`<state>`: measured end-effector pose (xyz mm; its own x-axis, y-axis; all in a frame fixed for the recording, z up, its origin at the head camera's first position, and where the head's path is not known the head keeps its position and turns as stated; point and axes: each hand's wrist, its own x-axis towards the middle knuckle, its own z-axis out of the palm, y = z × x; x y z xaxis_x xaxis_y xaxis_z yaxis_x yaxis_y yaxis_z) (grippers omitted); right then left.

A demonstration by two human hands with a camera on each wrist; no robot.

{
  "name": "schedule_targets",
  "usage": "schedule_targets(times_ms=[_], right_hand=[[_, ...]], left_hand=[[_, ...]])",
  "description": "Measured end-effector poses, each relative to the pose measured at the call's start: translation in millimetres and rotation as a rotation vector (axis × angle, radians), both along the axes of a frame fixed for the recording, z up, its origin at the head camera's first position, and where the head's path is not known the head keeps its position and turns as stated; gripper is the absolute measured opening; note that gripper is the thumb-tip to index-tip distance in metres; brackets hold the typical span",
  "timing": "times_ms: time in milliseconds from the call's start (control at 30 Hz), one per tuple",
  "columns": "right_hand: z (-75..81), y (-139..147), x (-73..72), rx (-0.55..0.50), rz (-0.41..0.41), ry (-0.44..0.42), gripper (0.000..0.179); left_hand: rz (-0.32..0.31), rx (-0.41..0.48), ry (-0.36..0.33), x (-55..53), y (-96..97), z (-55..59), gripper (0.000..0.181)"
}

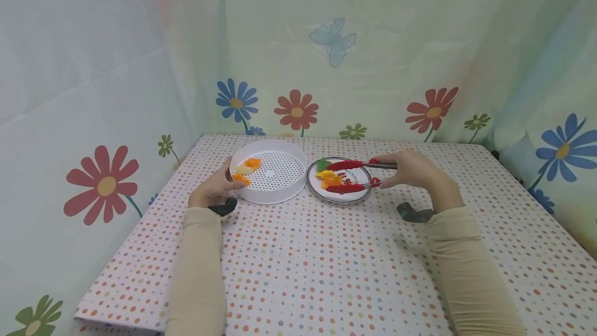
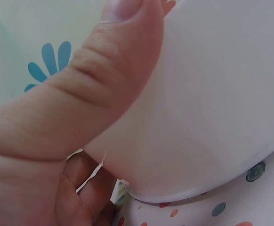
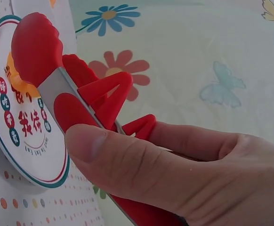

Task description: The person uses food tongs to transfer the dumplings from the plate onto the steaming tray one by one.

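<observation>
1. Grip. The right hand (image 1: 417,170) pinches a pair of red-tipped tongs (image 1: 345,165) between thumb and fingers; the tong arms stand well spread, not pressed together. The left hand (image 1: 213,186) grips a white perforated basket (image 1: 275,197), thumb along the near outer wall, fingers round the left side.

2. Dotted tablecloth (image 1: 298,274). Supports the basket and plate side by side; this placement likely gives a short reach between them.

3. Basket. Rests upright at left. The hold on its wall probably steadies it against sliding.

4. Teal-rimmed plate (image 1: 322,194). Lies flat just right of the basket, printed with red Chinese characters (image 3: 25,123).

5. Tongs. Extend leftward over the plate, one tip on the far side, one on the near. The spread likely leaves clearance around the pieces. Whether either tip touches a piece cannot be told.

6. Moulded pieces. On the plate: a green piece (image 1: 323,165), a yellow piece (image 1: 325,174) and an orange piece (image 1: 331,181). In the basket, toward the left of its floor: orange pieces (image 1: 252,163) and a pale yellow piece (image 1: 244,169). Material: not determinable.
</observation>
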<state>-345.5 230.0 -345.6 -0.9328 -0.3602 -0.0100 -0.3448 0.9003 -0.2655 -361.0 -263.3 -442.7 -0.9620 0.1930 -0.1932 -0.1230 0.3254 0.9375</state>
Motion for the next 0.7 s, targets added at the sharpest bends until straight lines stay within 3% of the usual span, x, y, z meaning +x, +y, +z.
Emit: schedule_targets(times_ms=[367, 700], right_hand=[[-11.1, 6.6, -3.7, 0.013, -0.018, -0.026, 0.074], [-17.7, 7.2, -5.9, -0.029, -0.027, -0.06, 0.071]], left_hand=[[-0.025, 0.001, 0.052, -2.1, -0.8, -2.5, 0.117], [-0.007, 0.007, 0.043, -2.1, 0.0, -2.4, 0.116]])
